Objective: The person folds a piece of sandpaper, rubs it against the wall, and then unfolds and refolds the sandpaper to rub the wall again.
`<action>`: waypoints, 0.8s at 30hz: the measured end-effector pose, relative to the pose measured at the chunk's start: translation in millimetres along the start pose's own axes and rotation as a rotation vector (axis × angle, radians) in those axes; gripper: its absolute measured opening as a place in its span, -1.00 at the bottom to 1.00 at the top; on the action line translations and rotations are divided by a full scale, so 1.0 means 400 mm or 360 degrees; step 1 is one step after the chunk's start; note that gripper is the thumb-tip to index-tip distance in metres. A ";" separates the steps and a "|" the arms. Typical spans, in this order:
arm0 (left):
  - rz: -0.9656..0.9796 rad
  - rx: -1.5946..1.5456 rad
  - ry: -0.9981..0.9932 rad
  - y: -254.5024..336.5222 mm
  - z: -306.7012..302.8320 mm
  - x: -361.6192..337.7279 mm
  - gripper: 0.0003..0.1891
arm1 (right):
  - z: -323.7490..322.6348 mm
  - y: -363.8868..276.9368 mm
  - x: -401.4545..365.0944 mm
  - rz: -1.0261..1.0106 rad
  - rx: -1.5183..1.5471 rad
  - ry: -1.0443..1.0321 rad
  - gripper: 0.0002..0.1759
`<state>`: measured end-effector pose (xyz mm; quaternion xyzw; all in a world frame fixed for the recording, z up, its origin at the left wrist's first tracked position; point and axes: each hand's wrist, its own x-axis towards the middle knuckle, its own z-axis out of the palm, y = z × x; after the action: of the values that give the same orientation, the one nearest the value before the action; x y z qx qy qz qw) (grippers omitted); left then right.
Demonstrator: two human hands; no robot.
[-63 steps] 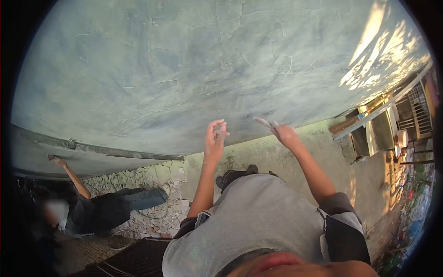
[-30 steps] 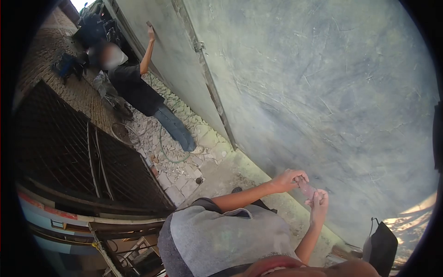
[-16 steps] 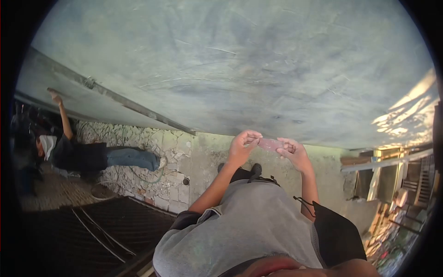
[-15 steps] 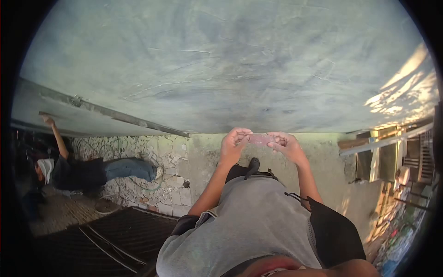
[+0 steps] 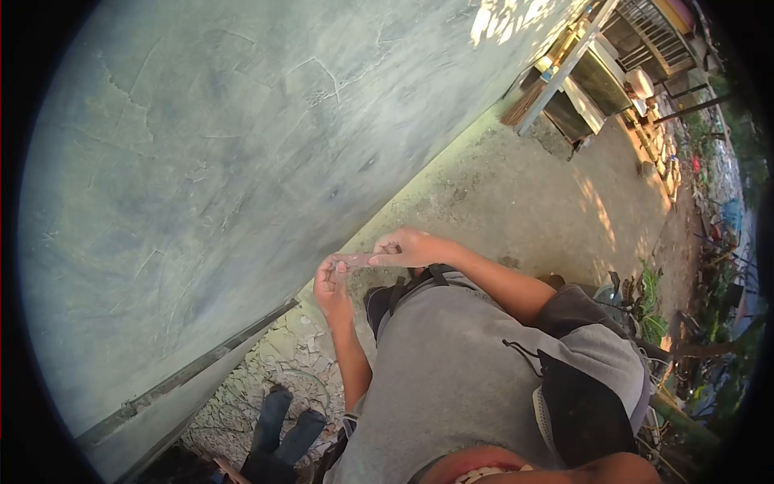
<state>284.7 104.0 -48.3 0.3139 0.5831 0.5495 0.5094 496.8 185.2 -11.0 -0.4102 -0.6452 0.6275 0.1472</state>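
Observation:
A small reddish, dusty strip that looks like sandpaper [image 5: 357, 260] is stretched between my two hands in front of my waist. My left hand [image 5: 331, 284] pinches one end of it, close to the wall. At the other end, the fingers of my right hand [image 5: 405, 247] are closed on it. Both hands are pale with dust. Beside them rises a grey-green plastered wall [image 5: 226, 161] with scratches and trowel lines; neither hand appears to touch it.
A ledge-like strip [image 5: 193, 371] runs along the wall at lower left. Another person's legs [image 5: 282, 427] show there over broken rubble [image 5: 302, 351]. Concrete floor [image 5: 500, 194] stretches to wooden furniture [image 5: 584, 97] at upper right. Plants [image 5: 649, 302] grow at the right.
My view has swung round to the right, so the wall now slants. The sandpaper, seen broad before, now appears narrower between my hands. The other person has slipped towards the lower edge.

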 end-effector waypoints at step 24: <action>-0.0096 -0.0395 -0.0287 0.098 0.032 0.014 -0.28 | 0.079 -0.003 0.035 -0.0123 0.0834 0.0045 -0.49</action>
<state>287.4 121.0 -10.5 0.2788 0.4718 0.5714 0.6109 465.6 173.6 -19.9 -0.3418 -0.4738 0.7613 0.2811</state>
